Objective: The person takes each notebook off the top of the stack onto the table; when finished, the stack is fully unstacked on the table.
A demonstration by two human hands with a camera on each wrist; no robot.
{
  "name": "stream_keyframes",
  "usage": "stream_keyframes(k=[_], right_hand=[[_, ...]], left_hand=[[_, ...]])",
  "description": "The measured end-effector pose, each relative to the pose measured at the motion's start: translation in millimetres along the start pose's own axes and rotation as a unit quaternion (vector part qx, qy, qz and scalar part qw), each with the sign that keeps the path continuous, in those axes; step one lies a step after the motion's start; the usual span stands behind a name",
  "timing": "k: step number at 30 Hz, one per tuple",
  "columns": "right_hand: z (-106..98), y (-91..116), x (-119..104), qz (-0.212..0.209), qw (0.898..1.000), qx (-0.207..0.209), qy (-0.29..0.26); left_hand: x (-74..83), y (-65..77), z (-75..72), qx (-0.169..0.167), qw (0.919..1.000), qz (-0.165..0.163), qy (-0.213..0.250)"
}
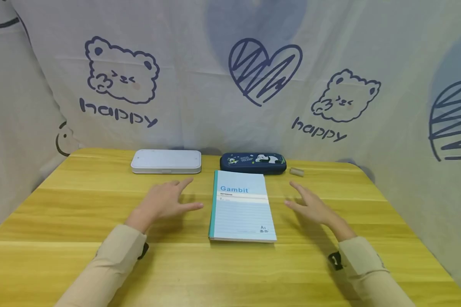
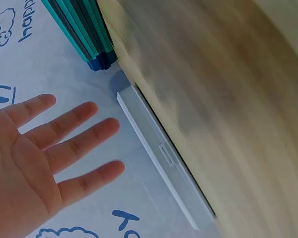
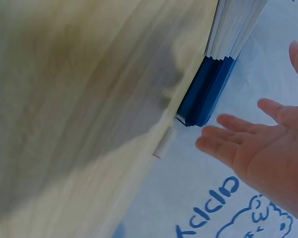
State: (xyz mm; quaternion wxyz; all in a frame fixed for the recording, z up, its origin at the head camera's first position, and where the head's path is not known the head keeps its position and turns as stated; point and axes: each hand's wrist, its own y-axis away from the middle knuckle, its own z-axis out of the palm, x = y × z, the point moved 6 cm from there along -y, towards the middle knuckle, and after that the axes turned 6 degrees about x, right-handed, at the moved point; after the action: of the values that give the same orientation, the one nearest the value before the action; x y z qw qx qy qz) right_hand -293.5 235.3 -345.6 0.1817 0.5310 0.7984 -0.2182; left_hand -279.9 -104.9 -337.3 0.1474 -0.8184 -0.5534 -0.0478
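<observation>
A stack of notebooks [image 1: 240, 213] lies in the middle of the table, the top one marked "Gambit" with a teal spine. Several teal spines [image 2: 77, 25] show in the left wrist view, and white page edges [image 3: 233, 29] in the right one. To the left of the stack, my left hand [image 1: 165, 202] hovers with its fingers spread, touching nothing. My right hand [image 1: 313, 207] is on the other side, fingers extended and apart from the notebooks. Both palms face inward.
Behind the stack are a white case [image 1: 166, 161] on the left and a dark blue panda pencil case [image 1: 253, 163]. A small tan block [image 1: 297, 172] lies right of it. A printed cloth [image 1: 199, 85] hangs along the wooden table's [image 1: 184, 273] far edge.
</observation>
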Motion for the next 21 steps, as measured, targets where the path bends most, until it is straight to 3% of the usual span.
stream_keyframes(k=[7,14,21], right_hand=[[3,0,7,0.061,0.995,-0.016,-0.079],[9,-4,2,0.047,0.99,-0.028,-0.13],[20,-10,3,0.046,0.979,-0.048,-0.191]], left_hand=[[3.6,-5.0,4.7,-0.015,0.9937,0.002,0.111],[12.4,-14.6,14.8,-0.044,0.9779,0.01,0.204],[21.9,-19.9,20.3,-0.054,0.9648,-0.004,0.257]])
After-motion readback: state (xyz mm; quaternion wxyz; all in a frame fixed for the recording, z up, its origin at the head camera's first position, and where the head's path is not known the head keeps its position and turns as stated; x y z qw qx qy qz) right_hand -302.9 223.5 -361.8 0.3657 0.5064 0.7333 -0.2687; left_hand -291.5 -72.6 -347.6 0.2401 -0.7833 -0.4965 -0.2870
